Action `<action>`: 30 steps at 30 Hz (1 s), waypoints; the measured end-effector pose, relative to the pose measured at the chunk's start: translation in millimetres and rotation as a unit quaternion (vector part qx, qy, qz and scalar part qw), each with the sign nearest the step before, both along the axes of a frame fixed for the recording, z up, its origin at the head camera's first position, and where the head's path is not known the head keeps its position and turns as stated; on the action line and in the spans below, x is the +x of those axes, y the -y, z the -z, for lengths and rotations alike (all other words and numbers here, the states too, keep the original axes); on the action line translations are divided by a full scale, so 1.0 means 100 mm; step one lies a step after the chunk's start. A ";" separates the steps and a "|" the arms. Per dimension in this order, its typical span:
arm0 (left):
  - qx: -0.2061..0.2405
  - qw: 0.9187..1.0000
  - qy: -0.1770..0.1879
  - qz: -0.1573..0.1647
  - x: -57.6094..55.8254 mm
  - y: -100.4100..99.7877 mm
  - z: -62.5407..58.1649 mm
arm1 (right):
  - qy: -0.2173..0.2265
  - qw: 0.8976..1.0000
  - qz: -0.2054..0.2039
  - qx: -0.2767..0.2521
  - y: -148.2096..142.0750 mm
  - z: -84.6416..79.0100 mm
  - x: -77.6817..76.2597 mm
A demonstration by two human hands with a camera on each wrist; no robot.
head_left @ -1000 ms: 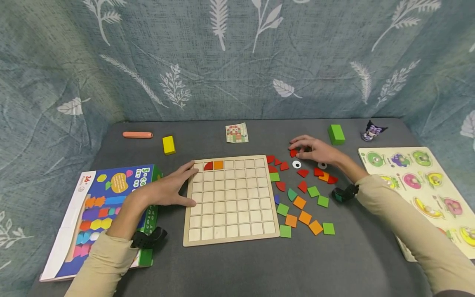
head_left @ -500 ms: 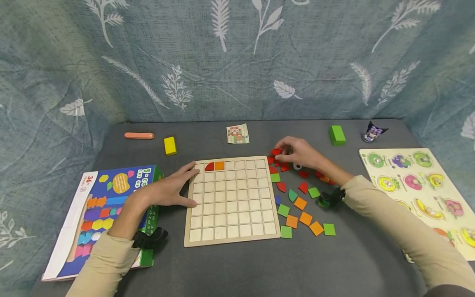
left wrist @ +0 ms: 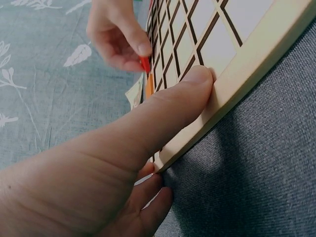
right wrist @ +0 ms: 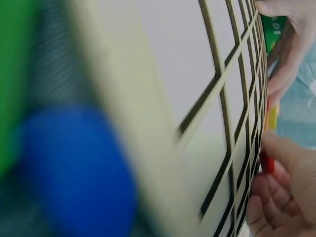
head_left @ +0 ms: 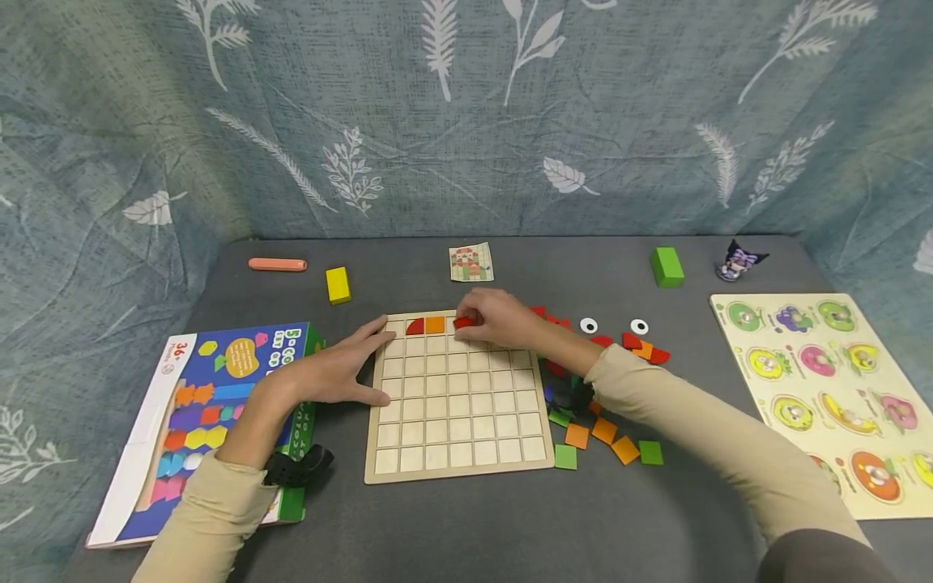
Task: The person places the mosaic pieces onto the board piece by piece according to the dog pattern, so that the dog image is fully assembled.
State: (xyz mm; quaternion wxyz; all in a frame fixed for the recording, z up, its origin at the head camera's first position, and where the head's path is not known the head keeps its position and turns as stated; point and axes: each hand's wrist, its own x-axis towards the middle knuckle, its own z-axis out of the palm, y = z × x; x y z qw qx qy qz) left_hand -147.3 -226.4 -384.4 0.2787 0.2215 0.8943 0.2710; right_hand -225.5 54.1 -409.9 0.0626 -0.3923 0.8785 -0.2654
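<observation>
A wooden grid board lies mid-table, with a red quarter-circle tile and an orange square tile side by side in its top row. Over that row, right of the orange tile, my right hand pinches another red tile between thumb and fingers; its exact shape is partly hidden. In the right wrist view this red tile is at the grid's surface. My left hand rests spread along the board's left edge, its thumb on the rim.
Loose green, orange and red tiles lie right of the board, partly under the right forearm. A small pattern card sits behind it. A toy box stands left, a fruit puzzle board right. Yellow and green blocks stand farther back.
My right hand has moved left from the loose tiles to the board's top row, carrying a red tile. The left hand stays on the board's left edge.
</observation>
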 end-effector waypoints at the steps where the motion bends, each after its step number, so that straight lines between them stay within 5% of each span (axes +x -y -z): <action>1: 0.000 1.000 0.001 0.001 0.00 0.00 0.00 | 0.007 1.000 0.008 0.005 0.04 0.00 0.00; 7: -0.003 1.000 0.000 0.001 0.00 -0.01 -0.02 | 0.027 0.999 0.028 -0.002 0.15 -0.03 0.00; 30: -0.003 1.000 0.002 -0.001 -0.01 -0.01 0.00 | 0.013 0.999 -0.040 -0.015 -0.03 -0.06 0.06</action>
